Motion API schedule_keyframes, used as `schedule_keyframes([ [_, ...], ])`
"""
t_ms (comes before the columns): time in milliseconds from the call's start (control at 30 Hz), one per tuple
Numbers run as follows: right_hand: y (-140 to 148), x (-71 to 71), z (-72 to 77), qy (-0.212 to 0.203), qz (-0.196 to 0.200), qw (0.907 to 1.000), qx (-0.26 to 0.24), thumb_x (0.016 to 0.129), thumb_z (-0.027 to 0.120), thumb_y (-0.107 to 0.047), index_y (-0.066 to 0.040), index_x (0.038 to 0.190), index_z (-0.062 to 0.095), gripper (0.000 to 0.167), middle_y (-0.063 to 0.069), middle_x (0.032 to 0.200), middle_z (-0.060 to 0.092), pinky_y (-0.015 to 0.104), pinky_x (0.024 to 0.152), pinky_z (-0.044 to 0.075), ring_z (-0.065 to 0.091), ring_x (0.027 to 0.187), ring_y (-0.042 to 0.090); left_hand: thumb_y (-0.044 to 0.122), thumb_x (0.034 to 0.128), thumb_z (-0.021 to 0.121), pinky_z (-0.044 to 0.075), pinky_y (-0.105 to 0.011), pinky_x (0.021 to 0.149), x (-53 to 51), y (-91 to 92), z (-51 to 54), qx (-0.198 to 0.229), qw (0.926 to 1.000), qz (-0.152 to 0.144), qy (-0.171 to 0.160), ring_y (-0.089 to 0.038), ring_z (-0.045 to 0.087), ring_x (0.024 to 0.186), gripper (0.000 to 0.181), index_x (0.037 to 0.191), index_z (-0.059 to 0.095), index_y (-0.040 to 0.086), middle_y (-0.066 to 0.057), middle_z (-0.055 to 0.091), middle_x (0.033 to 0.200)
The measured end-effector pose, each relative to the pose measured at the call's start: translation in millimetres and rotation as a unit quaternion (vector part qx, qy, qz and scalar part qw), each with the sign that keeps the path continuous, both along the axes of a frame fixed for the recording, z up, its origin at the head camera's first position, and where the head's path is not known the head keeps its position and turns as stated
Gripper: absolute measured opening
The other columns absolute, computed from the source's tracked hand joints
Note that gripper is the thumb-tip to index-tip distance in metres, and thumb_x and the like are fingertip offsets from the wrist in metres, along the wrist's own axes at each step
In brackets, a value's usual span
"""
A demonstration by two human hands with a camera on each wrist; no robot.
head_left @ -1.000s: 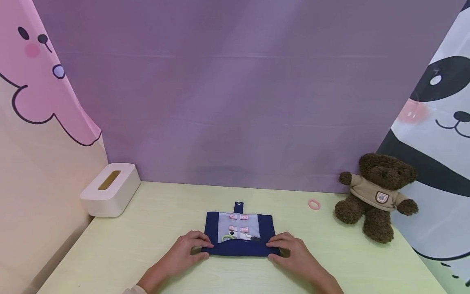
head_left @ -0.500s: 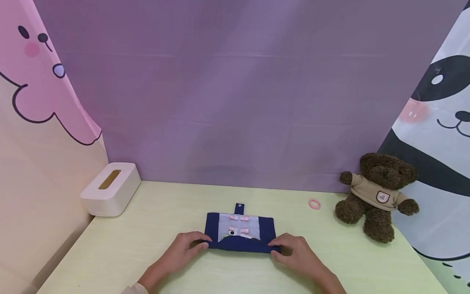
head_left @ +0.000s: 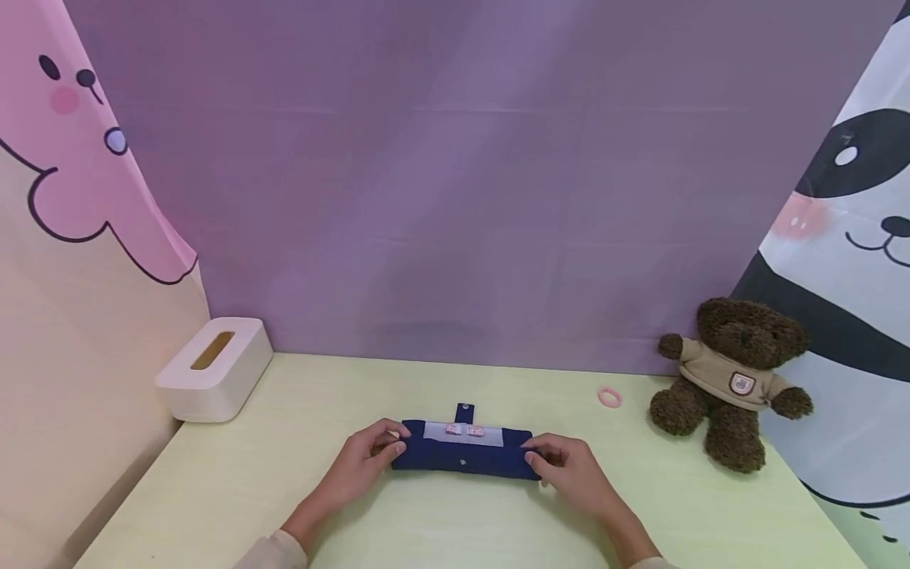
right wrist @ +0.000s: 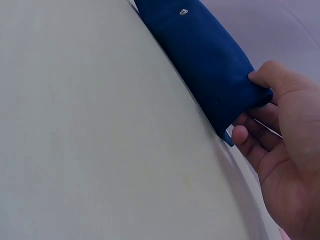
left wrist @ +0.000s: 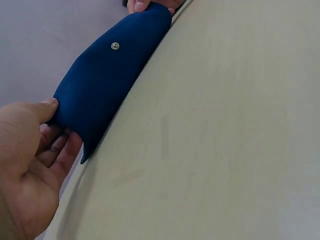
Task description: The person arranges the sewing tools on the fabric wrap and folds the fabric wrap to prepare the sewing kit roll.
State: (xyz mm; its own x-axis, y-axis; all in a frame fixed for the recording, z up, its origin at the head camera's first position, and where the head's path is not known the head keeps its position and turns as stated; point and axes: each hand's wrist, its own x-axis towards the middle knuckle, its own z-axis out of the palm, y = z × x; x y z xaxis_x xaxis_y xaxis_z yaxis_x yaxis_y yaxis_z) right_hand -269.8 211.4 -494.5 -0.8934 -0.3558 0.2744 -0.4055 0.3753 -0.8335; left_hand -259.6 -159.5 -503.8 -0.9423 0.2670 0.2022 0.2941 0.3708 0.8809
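A navy blue fabric sewing kit pouch (head_left: 462, 458) lies partly rolled on the table in the head view, its near part folded over. Beyond the fold shows a strip of pale lining (head_left: 437, 432) with small pink-and-white items (head_left: 475, 431) under a band. A strap (head_left: 465, 413) with a snap points away at the far edge. My left hand (head_left: 366, 458) pinches the left end of the fold between thumb and fingers. At the right end, my right hand (head_left: 572, 470) pinches it likewise. Both wrist views show a metal snap stud (left wrist: 115, 46) on the folded outer face.
On the light wooden table (head_left: 341, 387), a white tissue box (head_left: 213, 371) stands at the back left. A pink ring-shaped band (head_left: 609, 397) lies right of the pouch. The brown teddy bear (head_left: 732, 387) sits at the right edge, before a purple backdrop (head_left: 455, 197).
Both hands have rolled the pouch's near edge away from me. The scissors and the lower pink items are now covered, and the snap stud has come into sight on top.
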Motion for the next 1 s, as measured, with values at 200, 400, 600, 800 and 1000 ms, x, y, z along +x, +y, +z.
schedule_keyframes([
  [200, -3.2, -14.4, -2.8, -0.013, -0.018, 0.9986, -0.047, 0.095, 0.072, -0.008, -0.003, 0.109, 0.072, 0.014, 0.016, 0.09, 0.074, 0.023, 0.063, 0.055, 0.064, 0.07, 0.006, 0.014, 0.1054, 0.059, 0.043, -0.02, 0.07, -15.6, 0.2, -2.0, 0.04, 0.9991, -0.012, -0.012, -0.006, 0.052, 0.075, 0.011, 0.115, 0.064, 0.014, -0.004, 0.065, 0.089],
  [400, -9.9, -28.7, -6.3, -0.025, -0.049, 0.9967, -0.059, 0.097, 0.07, -0.006, -0.004, 0.106, 0.071, 0.009, 0.018, 0.106, 0.069, 0.017, 0.079, 0.056, 0.07, 0.087, 0.007, 0.015, 0.1032, 0.063, 0.045, -0.02, 0.073, -22.0, -1.3, -2.1, 0.041, 0.9975, -0.015, -0.056, -0.009, 0.053, 0.083, 0.015, 0.115, 0.073, 0.014, -0.003, 0.063, 0.099],
  [600, -9.3, -34.1, -3.8, -0.059, -0.048, 0.9947, -0.068, 0.098, 0.07, -0.011, -0.003, 0.11, 0.071, 0.014, 0.011, 0.11, 0.069, 0.017, 0.084, 0.054, 0.068, 0.093, 0.006, 0.021, 0.0939, 0.077, 0.051, -0.023, 0.073, -22.2, -3.0, -3.2, 0.041, 0.9959, -0.01, -0.08, -0.016, 0.058, 0.086, 0.024, 0.118, 0.073, 0.017, -0.006, 0.066, 0.106],
  [800, -2.9, -32.8, -1.5, -0.083, -0.012, 0.9956, -0.043, 0.094, 0.076, -0.015, -0.005, 0.119, 0.069, 0.028, 0.002, 0.094, 0.066, 0.021, 0.069, 0.05, 0.058, 0.078, 0.006, 0.018, 0.0926, 0.078, 0.051, -0.022, 0.075, -20.6, -0.4, -3.1, 0.023, 0.9981, 0.012, -0.056, -0.014, 0.058, 0.084, 0.023, 0.115, 0.073, 0.018, -0.004, 0.066, 0.102],
  [1000, -1.2, -34.7, -4.4, -0.06, 0.013, 0.9969, -0.049, 0.095, 0.074, -0.012, -0.003, 0.118, 0.068, 0.025, 0.019, 0.113, 0.07, 0.022, 0.073, 0.054, 0.064, 0.088, 0.006, 0.016, 0.0918, 0.078, 0.049, -0.022, 0.073, -20.8, 0.9, -2.9, -0.004, 0.9991, 0.014, -0.039, -0.013, 0.055, 0.08, 0.023, 0.114, 0.073, 0.018, -0.003, 0.063, 0.093],
])
